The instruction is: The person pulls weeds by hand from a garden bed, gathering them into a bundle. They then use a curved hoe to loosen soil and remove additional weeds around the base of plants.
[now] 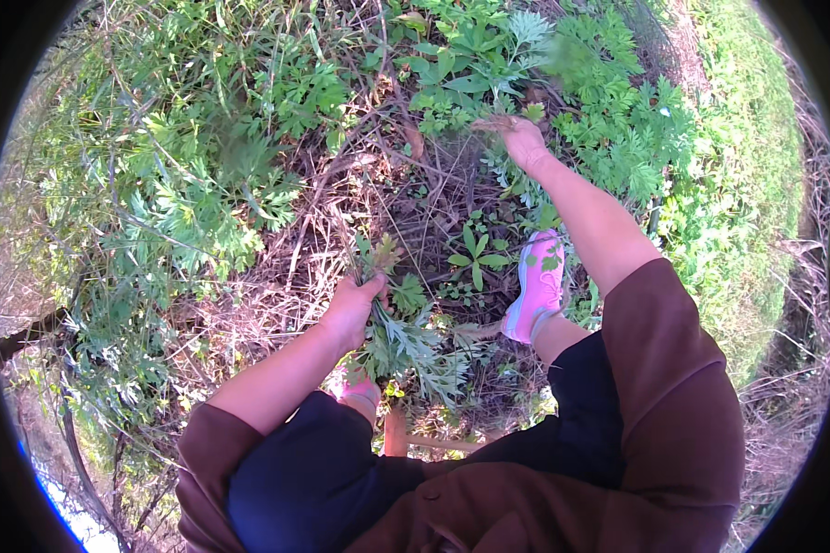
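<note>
My left hand [356, 307] is closed around a bunch of cut or picked leafy stems [415, 345], which look like mugwort. Their lobed, grey-green leaves fan out towards my feet, and the stem ends point away from me. Farther out, my right hand [521, 138] reaches among low plants, at the foot of a pale, silvery leafy plant [529, 38]. Its fingers point left and are blurred against dry stalks, so their grip on a stem does not show clearly.
Dry stalks and litter [318, 235] cover the ground between green clumps at left [200, 214] and right [615, 131]. My pink shoe [543, 283] stands beside a small broad-leaved seedling [477, 259]. A wooden leg [395, 432] shows beneath me. Bare branches [76, 442] stand at lower left.
</note>
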The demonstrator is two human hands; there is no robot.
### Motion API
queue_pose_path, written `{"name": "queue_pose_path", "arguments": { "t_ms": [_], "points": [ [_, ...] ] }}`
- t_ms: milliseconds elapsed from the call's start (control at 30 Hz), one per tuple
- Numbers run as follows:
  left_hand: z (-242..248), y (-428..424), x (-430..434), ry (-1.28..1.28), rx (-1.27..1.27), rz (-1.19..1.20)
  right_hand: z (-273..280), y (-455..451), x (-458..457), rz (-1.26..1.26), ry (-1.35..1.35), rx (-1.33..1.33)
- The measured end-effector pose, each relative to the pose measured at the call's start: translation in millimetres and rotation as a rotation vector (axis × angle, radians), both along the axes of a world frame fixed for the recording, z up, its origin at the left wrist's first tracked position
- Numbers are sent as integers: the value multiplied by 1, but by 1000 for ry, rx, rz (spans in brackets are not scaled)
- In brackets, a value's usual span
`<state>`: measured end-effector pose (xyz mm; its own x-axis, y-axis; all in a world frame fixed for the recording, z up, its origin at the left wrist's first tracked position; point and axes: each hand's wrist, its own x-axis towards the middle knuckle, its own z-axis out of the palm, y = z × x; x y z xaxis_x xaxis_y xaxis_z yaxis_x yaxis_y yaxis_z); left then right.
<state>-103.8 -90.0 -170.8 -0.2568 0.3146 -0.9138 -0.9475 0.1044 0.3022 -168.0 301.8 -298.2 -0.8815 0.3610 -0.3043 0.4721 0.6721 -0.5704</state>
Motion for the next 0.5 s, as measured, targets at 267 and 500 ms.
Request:
{"name": "queue_pose_path", "arguments": {
  "t_ms": [267, 500],
  "points": [
    [10, 3, -3, -14, 12, 16, 27, -15, 7, -61, -116, 24],
    [12, 3, -4, 13, -6, 2, 27, -20, 11, -28, 24, -114]
  ]
}}
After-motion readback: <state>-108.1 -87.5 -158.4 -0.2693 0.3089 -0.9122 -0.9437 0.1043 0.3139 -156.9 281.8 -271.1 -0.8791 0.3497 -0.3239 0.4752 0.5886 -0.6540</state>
